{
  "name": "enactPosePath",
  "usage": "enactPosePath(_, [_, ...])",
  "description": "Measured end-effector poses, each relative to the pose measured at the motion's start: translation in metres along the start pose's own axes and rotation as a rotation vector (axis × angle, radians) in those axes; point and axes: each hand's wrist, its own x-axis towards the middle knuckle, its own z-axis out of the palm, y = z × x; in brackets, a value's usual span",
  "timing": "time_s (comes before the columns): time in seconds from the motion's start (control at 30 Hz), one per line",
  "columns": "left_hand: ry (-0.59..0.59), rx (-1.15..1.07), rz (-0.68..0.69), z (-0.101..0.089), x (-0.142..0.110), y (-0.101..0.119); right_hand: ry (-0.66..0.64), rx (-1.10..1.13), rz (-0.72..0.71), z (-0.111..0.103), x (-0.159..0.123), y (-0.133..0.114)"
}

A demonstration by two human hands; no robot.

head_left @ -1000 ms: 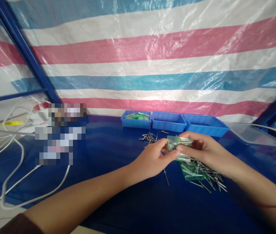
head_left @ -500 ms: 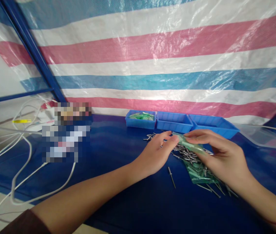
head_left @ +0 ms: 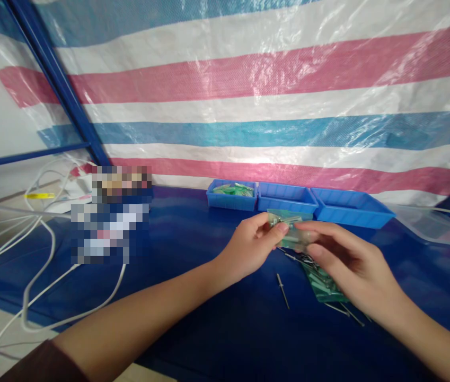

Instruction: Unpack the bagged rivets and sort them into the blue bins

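Green bag, metal pins now showing inside; left hand, clamped on its left end; right hand, fingers parted at its right

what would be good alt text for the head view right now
Two hands, the left and the right, hold a green bag of rivets over a blue table. Loose rivets lie below; behind stand three blue bins, the leftmost holding green bags.
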Motion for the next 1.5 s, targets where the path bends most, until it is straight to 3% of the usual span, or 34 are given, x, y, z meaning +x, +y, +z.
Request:
enactPosePath(0.17, [-0.002,0.1,0.049,0.0,0.0,-0.009,-0.005,0.086,0.09,0.01,-0.004,0.013])
enactPosePath(0.37, [0.173,0.134,0.108,0.002,0.006,-0.015,0.007,0.131,0.122,0.01,-0.001,0.011])
enactPosePath(0.47, [0.32,0.283,0.166,-0.026,0.032,-0.015,0.063,0.196,0.12,0.008,0.003,0.006])
enactPosePath(0.57, [0.496,0.718,0.116,-0.072,0.069,-0.011,0.091,0.22,0.127,0.006,0.005,0.007])
enactPosePath(0.63, [0.529,0.831,0.088,-0.101,0.09,-0.008,0.085,0.226,0.14,0.005,0.005,0.011])
enactPosePath(0.73, [0.497,0.986,0.042,-0.132,0.109,-0.006,0.063,0.237,0.16,0.005,0.006,0.015])
enactPosePath(0.87, [0.299,1.163,0.001,-0.144,0.115,-0.01,0.043,0.223,0.188,0.002,0.007,0.019])
enactPosePath(1.0, [0.148,1.281,0.042,-0.14,0.112,-0.014,0.067,0.141,0.227,-0.006,0.011,0.022])
enactPosePath(1.1, [0.084,1.334,0.087,-0.131,0.107,-0.013,0.022,-0.047,0.223,-0.018,0.016,0.025])
enactPosePath(1.27, [0.071,1.326,0.262,-0.089,0.075,-0.004,-0.329,-0.409,0.061,-0.05,0.024,0.022])
enactPosePath(1.37, [-0.198,1.176,0.424,-0.051,0.039,-0.002,-0.584,-0.421,0.039,-0.064,0.021,0.018])
enactPosePath(1.5, [-0.402,1.141,0.283,-0.014,-0.001,-0.009,-0.783,-0.429,0.171,-0.064,0.012,0.014])
